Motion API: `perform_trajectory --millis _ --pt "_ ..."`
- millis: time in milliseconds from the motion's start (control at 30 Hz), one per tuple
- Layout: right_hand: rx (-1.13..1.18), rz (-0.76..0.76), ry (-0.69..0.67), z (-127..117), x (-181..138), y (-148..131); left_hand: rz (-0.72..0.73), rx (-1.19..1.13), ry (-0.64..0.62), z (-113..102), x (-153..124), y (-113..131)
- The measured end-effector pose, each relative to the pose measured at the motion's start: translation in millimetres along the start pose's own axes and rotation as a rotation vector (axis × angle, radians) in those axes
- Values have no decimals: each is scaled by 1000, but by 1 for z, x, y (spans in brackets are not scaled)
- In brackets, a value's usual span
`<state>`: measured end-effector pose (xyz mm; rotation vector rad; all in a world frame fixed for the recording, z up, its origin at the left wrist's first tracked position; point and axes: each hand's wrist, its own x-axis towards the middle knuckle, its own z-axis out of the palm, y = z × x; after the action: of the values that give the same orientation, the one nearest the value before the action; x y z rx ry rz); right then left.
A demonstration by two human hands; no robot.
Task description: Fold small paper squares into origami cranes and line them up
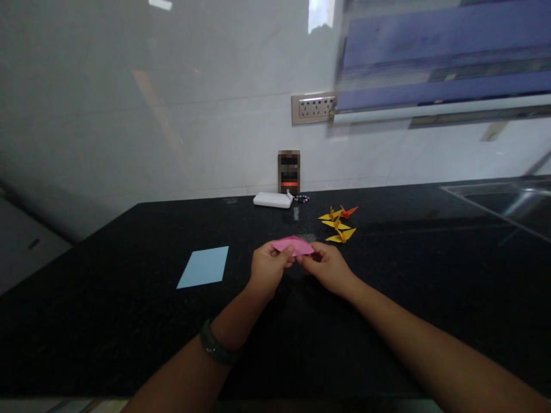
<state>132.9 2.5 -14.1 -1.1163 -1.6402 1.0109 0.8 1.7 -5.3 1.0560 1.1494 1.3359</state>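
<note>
Black speckled stone countertop (129, 321) fills my view, backed by a pale glossy tiled wall (129, 115) with a beige socket plate (313, 108) at twelve o'clock, high up.

At the centre of the counter I see the folded pink paper piece (293, 245), raised slightly off the stone and held from both sides. The left hand (267, 269) pinches its left edge between thumb and curled fingers. The right hand (328, 267) closes on its right edge in the same way, its fingertips tucked under the fold. The two hands nearly meet beneath the paper. A dark band (214, 344) sits around the left wrist.

From the pink paper, a flat light blue square sheet (204, 267) lies at nine o'clock, well apart from the left hand. At one o'clock, near the right hand's knuckles, stands a small cluster of yellow and orange folded paper cranes (338, 223), set close together. At twelve o'clock, near the wall, lies a white rounded rectangular case (272, 199), with a short string of dark beads (301, 198) just beside its right end. A small dark upright box (288, 171) stands behind them, too blurred for me to read. At three o'clock, far off, a steel sink rim (495, 192) is set into the counter.
</note>
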Motion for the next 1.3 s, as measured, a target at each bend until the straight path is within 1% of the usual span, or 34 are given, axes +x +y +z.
perform_trajectory --millis 133,300,367,433,533,633,833,1033,1167,1300 --pt "48 -30 43 -1 2 -1 -49 -63 -73 -2 -1 0" --pt "87 -6 69 -3 3 -4 -196 -150 -150 -6 1 2" --pt "83 0 85 -5 3 -5 -244 -157 -175 -7 1 2" --pt "46 -12 98 -6 4 -4 -256 -134 -209 -7 1 3" --pt "24 -35 111 -7 4 -3 -207 -61 -276 -6 0 2" --pt "95 -35 93 -7 5 -2 -117 15 -320 -4 -2 1" --pt "225 53 26 -8 6 -2 -11 138 -350 -1 -4 1" --pt "404 146 37 -7 5 -2 25 237 -367 0 -7 6" --pt "481 190 36 -5 6 -3 39 242 -398 0 -7 7" --pt "508 200 42 -5 6 -4 16 227 -406 0 -7 7"
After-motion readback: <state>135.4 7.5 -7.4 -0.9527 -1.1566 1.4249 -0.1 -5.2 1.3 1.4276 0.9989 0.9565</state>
